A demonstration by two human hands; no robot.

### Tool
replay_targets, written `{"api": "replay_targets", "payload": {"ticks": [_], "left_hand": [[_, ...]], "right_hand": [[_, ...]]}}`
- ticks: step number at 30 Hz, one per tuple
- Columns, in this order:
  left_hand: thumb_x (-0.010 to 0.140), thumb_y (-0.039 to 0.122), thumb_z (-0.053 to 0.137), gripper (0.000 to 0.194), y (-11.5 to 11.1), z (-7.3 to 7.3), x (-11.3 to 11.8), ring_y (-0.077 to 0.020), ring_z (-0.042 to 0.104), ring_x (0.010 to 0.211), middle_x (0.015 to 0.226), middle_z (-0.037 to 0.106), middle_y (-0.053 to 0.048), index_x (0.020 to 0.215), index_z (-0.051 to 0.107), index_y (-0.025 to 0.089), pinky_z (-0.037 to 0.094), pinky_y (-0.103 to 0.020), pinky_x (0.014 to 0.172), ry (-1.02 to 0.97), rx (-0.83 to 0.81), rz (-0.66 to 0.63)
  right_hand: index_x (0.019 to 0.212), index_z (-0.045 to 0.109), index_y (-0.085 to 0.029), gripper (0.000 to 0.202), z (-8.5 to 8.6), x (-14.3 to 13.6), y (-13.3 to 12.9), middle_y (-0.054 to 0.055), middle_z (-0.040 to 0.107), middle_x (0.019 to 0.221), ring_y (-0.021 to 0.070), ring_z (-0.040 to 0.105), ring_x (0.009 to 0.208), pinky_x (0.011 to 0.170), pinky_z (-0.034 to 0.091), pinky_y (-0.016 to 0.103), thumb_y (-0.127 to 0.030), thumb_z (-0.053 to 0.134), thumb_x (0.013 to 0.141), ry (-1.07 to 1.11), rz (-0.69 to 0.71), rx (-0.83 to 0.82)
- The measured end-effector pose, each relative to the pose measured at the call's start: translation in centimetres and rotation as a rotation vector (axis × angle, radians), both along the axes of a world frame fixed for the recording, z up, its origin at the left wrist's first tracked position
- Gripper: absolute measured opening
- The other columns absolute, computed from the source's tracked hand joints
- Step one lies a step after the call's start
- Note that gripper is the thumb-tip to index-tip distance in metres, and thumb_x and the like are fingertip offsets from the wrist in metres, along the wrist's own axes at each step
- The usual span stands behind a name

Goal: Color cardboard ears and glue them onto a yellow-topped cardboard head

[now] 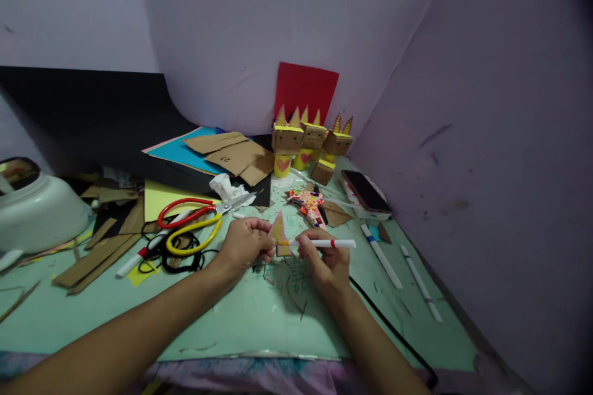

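My left hand (pixel 248 244) pinches a small pointed cardboard triangle (pixel 279 228) by its left side. The triangle is coloured yellow with a pinkish outline and stands point up. In my right hand (pixel 327 265) is a white marker (pixel 340 244) with a red band, held like a pen. The marker's orange tip end touches or nearly touches the triangle's face. Just behind my hands lies a glue gun (pixel 308 203) with a flowery pattern. Scissors (pixel 199 219) with one red and one yellow handle rest to the left of my left hand.
Several cardboard figures (pixel 288 141) with yellow horns stand at the back, before a red sheet (pixel 306 89). Markers (pixel 382 257) and a phone (pixel 365 190) lie on the right. Cardboard pieces (pixel 241 157), black cord (pixel 183 259) and a white bowl-like container (pixel 44 210) occupy the left.
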State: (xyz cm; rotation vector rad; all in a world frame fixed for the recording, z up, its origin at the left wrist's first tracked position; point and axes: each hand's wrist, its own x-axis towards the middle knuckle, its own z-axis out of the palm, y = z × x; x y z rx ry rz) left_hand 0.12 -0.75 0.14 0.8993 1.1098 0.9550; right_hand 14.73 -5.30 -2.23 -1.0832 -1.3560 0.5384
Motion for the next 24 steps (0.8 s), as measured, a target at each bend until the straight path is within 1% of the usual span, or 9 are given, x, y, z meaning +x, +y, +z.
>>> {"api": "replay_targets", "payload": {"ticks": [3, 5, 6, 8, 10, 12, 17, 24], "left_hand": [[0.045, 0.010, 0.067, 0.020, -0.1, 0.0, 0.0, -0.0090, 0.049, 0.033, 0.038, 0.057, 0.003, 0.060, 0.055, 0.014, 0.040, -0.017, 0.032, -0.004, 0.001, 0.002], [0.044, 0.011, 0.067, 0.020, -0.2, 0.0, 0.0, -0.0088, 0.049, 0.033, 0.038, 0.058, 0.003, 0.060, 0.056, 0.014, 0.041, -0.018, 0.032, -0.008, 0.005, -0.013], [0.044, 0.011, 0.067, 0.020, -0.2, 0.0, 0.0, -0.0088, 0.049, 0.033, 0.039, 0.058, 0.002, 0.060, 0.056, 0.014, 0.041, -0.018, 0.032, -0.011, 0.007, -0.022], [0.043, 0.012, 0.067, 0.020, -0.4, -0.1, 0.1, -0.0090, 0.049, 0.033, 0.039, 0.059, 0.001, 0.060, 0.056, 0.013, 0.041, -0.018, 0.032, -0.017, 0.012, -0.045], [0.043, 0.013, 0.068, 0.021, -0.5, -0.2, 0.2, -0.0094, 0.050, 0.034, 0.041, 0.060, 0.001, 0.060, 0.056, 0.013, 0.041, -0.018, 0.032, -0.023, 0.016, -0.065], [0.042, 0.013, 0.068, 0.023, -0.6, -0.4, 0.3, -0.0097, 0.050, 0.034, 0.041, 0.060, 0.001, 0.061, 0.056, 0.014, 0.041, -0.018, 0.032, -0.029, 0.019, -0.083], [0.042, 0.014, 0.069, 0.024, -0.7, -0.2, 0.3, -0.0095, 0.050, 0.034, 0.043, 0.061, 0.001, 0.061, 0.054, 0.014, 0.041, -0.019, 0.032, -0.034, 0.024, -0.115], [0.043, 0.014, 0.069, 0.023, -0.8, -0.1, 0.3, -0.0093, 0.050, 0.033, 0.043, 0.061, 0.001, 0.061, 0.054, 0.015, 0.041, -0.019, 0.032, -0.031, 0.028, -0.126]], "right_hand": [[0.083, 0.063, -0.019, 0.016, 0.4, 0.0, 0.2, -0.004, 0.055, 0.052, 0.0112, 0.050, 0.046, 0.048, 0.040, 0.024, -0.031, 0.053, 0.084, 0.130, -0.070, -0.002], [0.091, 0.062, -0.019, 0.017, 0.8, 0.0, 0.4, -0.003, 0.059, 0.058, 0.0126, 0.055, 0.051, 0.052, 0.044, 0.026, -0.032, 0.055, 0.082, 0.245, -0.112, -0.065], [0.092, 0.061, -0.019, 0.019, 1.0, -0.1, 0.6, -0.002, 0.062, 0.062, 0.0136, 0.058, 0.055, 0.054, 0.046, 0.027, -0.032, 0.058, 0.079, 0.286, -0.110, -0.119], [0.088, 0.060, -0.019, 0.021, 1.1, -0.3, 0.9, -0.001, 0.064, 0.068, 0.0148, 0.060, 0.060, 0.054, 0.047, 0.027, -0.029, 0.065, 0.070, 0.343, -0.062, -0.246], [0.085, 0.057, -0.020, 0.026, 1.2, -0.6, 1.2, -0.003, 0.063, 0.067, 0.0139, 0.059, 0.058, 0.051, 0.046, 0.024, -0.025, 0.069, 0.063, 0.413, 0.002, -0.348], [0.084, 0.054, -0.020, 0.029, 1.1, -0.9, 1.3, -0.005, 0.062, 0.064, 0.0120, 0.057, 0.053, 0.047, 0.044, 0.022, -0.022, 0.069, 0.059, 0.475, 0.047, -0.407], [0.079, 0.052, -0.019, 0.026, 1.0, -1.1, 1.4, -0.007, 0.060, 0.054, 0.0081, 0.048, 0.041, 0.040, 0.037, 0.019, -0.018, 0.066, 0.057, 0.488, 0.086, -0.447], [0.078, 0.050, -0.020, 0.026, 1.2, -1.0, 1.4, -0.009, 0.059, 0.051, 0.0065, 0.046, 0.038, 0.040, 0.034, 0.018, -0.015, 0.064, 0.056, 0.477, 0.104, -0.438]]}}
